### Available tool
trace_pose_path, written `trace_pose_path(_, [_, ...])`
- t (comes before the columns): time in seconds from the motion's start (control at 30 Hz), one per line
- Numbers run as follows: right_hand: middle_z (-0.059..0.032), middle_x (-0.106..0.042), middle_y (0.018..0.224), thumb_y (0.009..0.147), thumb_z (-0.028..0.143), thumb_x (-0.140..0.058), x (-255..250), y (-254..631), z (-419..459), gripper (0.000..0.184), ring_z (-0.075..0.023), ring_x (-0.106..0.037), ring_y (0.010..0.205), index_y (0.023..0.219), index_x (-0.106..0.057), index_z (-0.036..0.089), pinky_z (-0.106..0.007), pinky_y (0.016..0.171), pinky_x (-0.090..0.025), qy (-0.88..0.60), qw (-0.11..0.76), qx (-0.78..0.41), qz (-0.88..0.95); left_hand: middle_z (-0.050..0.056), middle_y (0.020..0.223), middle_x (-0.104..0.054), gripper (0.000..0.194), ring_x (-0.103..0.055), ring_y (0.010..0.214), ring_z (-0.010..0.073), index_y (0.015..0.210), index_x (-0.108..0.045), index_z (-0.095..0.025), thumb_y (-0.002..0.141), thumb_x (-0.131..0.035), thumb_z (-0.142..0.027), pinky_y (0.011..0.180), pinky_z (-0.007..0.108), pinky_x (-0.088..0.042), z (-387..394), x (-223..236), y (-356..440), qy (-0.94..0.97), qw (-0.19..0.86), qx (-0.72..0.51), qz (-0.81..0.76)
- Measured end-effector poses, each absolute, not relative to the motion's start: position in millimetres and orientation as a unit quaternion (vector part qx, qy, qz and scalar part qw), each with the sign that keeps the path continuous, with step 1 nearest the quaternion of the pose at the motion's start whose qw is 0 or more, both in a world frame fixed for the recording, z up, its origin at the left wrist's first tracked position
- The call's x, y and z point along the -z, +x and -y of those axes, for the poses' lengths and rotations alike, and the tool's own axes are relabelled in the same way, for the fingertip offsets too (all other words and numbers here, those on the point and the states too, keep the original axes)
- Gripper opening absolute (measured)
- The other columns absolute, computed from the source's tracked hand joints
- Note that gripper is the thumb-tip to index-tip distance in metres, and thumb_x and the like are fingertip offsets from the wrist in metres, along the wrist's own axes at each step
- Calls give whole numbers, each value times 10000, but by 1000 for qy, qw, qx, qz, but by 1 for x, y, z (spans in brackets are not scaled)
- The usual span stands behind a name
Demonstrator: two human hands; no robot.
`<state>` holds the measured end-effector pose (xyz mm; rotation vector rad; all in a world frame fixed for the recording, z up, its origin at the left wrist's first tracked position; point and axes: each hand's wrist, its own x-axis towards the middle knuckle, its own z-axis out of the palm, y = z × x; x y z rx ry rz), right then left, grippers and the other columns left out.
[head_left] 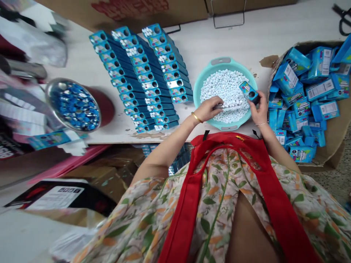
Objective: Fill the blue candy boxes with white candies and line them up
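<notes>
A turquoise basin holds a heap of small white pellet-like sweets. Over its left part, my left hand is closed, with the fingers pinching a thin scoop-like piece that reaches into the sweets; most of that piece is hidden. At the basin's right rim, my right hand grips a small blue carton. The carton is tilted over the sweets, and a dark round hole shows in its end.
Three rows of blue cartons stand left of the basin, some topped with white sweets. Farther left is a metal-rimmed pot of blue-and-silver pieces. A cardboard box at right holds many blue cartons. Scissors lie at the far right corner.
</notes>
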<state>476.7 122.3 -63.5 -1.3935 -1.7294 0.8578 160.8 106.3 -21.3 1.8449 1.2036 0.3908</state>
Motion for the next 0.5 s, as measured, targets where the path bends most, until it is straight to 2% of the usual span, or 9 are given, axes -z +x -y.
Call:
trace_pose_path(0.17, [-165, -713, 1432, 1062, 769, -461, 66, 465, -110, 655, -353, -685, 1389, 1454, -623, 270, -623, 1263, -563, -503, 337, -348, 715, 98, 1127, -681, 210, -690, 1104, 300, 1190, -712, -206, 991, -661, -248, 980, 424, -545, -121, -41, 161, 783, 339, -73, -516])
trace_pose_path(0.3, [-160, -700, 1470, 1072, 745, -435, 72, 453, -104, 627, -359, -656, 1440, 1458, -632, 292, -660, 1299, -527, -492, 315, -358, 728, 129, 1077, -644, 211, -695, 1114, 342, 1134, -736, -188, 1049, -543, -175, 933, 466, -544, -120, -73, 194, 789, 288, -34, -541])
trace_pose_path(0.4, [-163, -698, 1471, 1078, 728, -433, 74, 451, -104, 616, -365, -650, 1449, 1463, -629, 289, -681, 1298, -518, -484, 313, -366, 730, 140, 1109, -627, 168, -671, 1186, 379, 1098, -724, -197, 1066, -559, -197, 950, 501, -537, -118, -81, 206, 776, 286, -63, -559])
trace_pose_path(0.5, [-169, -702, 1463, 1072, 735, -460, 73, 456, -105, 625, -362, -664, 1427, 1469, -625, 282, -655, 1286, -535, -489, 331, -368, 718, 128, 1165, -603, 116, -646, 1250, 388, 1141, -692, -197, 1048, -641, -244, 997, 507, -529, -123, -69, 182, 738, 291, -83, -603])
